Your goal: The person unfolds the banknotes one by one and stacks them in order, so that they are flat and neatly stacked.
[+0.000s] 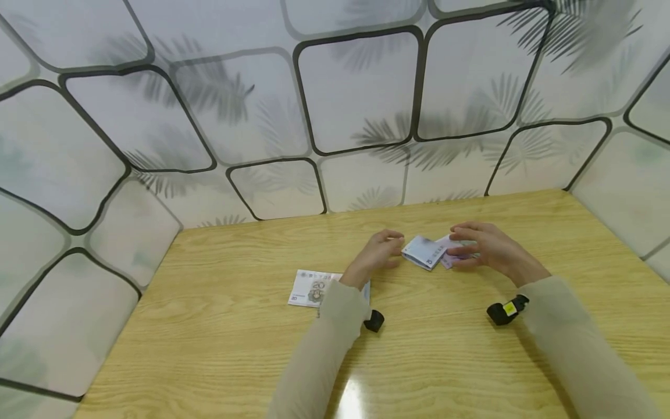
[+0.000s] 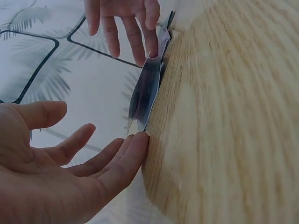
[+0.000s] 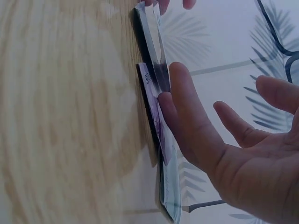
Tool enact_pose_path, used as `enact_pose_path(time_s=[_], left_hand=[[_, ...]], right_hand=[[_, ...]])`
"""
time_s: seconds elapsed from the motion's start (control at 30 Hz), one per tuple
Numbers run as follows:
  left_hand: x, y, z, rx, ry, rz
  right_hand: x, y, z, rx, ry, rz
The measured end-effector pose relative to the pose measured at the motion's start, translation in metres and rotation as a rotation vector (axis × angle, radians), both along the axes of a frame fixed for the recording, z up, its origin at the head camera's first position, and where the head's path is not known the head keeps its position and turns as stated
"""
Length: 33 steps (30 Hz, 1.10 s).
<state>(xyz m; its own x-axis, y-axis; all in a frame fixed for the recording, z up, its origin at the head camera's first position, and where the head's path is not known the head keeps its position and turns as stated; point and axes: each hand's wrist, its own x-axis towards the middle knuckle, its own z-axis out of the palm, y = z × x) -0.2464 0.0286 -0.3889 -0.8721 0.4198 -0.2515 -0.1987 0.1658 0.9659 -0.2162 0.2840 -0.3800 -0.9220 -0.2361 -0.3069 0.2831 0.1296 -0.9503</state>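
Your left hand (image 1: 377, 254) and right hand (image 1: 490, 249), grips wide, flank the folded banknote (image 1: 424, 251), perhaps to steady it; contact is unclear.

Leaf-patterned sheeting (image 1: 361, 93), perhaps fabric, stands behind a wood-grained table (image 1: 209, 349)

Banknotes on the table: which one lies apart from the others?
The portrait banknote marked 20, partly hidden by the left sleeve; the folded blue-grey banknote and purple banknote lie bunched together farther right.

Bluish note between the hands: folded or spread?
Folded: the wrist views show the bluish note edge-on, as two layers with a gap between them.
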Motion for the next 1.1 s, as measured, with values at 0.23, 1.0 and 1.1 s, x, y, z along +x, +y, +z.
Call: enact_pose_path(time_s=[0.23,1.0,1.1], left_hand=[[0.0,0.002,-0.006,0.013,0.013,-0.019],[0.006,0.026,0.0,-0.161,0.335,0.221],[0.006,0.026,0.001,-0.109,0.304,0.257]], right_hand=[[0.0,-0.004,-0.001,-0.049,0.016,-0.013],[0.002,-0.012,-0.01,-0.023,0.078,0.016],[0.002,-0.011,-0.01,0.014,0.098,0.023]])
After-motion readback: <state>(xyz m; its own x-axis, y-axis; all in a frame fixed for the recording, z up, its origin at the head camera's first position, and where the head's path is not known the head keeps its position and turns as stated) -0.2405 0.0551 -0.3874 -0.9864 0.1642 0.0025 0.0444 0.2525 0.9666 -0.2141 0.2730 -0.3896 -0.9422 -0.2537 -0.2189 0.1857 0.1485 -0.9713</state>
